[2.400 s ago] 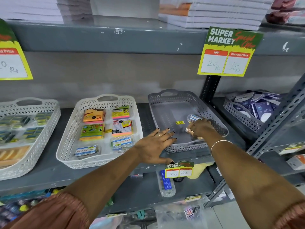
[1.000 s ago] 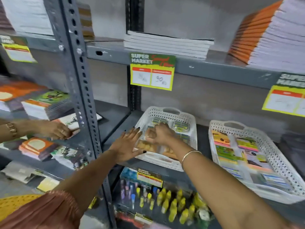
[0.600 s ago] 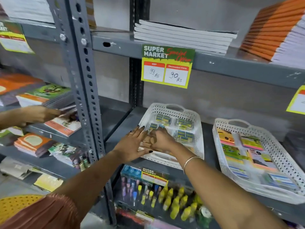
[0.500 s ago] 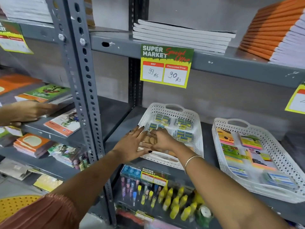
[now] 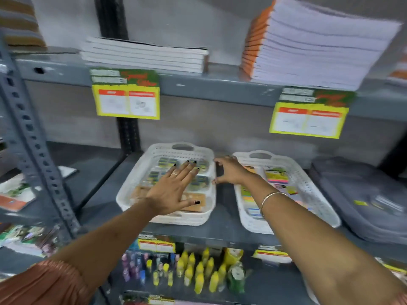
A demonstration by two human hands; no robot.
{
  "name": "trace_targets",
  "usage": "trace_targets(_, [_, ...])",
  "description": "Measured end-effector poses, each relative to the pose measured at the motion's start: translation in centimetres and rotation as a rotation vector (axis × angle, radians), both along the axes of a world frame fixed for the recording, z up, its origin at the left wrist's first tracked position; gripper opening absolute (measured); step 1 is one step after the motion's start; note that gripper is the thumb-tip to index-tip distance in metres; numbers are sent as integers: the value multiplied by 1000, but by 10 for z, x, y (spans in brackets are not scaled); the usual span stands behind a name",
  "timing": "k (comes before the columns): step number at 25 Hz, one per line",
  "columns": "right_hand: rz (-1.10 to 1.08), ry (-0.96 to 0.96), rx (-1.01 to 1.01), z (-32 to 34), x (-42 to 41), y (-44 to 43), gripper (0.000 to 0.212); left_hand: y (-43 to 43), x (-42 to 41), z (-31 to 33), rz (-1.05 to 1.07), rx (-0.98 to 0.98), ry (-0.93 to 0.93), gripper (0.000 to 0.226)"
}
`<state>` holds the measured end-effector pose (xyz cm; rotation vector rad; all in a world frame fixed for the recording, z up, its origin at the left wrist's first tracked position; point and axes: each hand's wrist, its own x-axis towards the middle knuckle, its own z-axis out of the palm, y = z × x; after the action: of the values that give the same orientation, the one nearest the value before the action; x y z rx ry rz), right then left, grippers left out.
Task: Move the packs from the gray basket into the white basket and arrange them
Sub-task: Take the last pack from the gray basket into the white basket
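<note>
White basket holds green and tan packs; my left hand lies flat over them, fingers spread. My right hand, empty and half-curled, sits beside its rim. Second white basket: colourful packs. Gray basket far right, contents blurred.

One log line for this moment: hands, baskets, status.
left hand: flat, open over packs in white basket | right hand: open, empty, at its right rim | gray basket: far right
</note>
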<state>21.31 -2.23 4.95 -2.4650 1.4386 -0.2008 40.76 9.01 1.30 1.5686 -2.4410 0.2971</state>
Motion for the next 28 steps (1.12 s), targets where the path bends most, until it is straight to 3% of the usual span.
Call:
trace_targets(3, [-108,29,-5,3,-67,-12,80,-17,-45,0,-80,3,29,88])
trace_targets(10, [-424,96,-26,-17,-338,-36,73,-60,-284,-5,-348,11,29,84])
trace_targets(15, [-615,158,2,-32,-455,-62,61,-87,-396,-15,-407,82,-11,89])
trace_targets(18, [-685,150,-7,-44,-492,-71,50,-93,-413,-28,-390,148,-48,86])
trace_targets(24, [-683,227,50,-60,-519,-93,63,-93,-419,-33,-346,194,-53,88])
trace_targets(28, [-681,333,26,-64,-514,-100,56,-91,-420,-34,-336,214,-75,85])
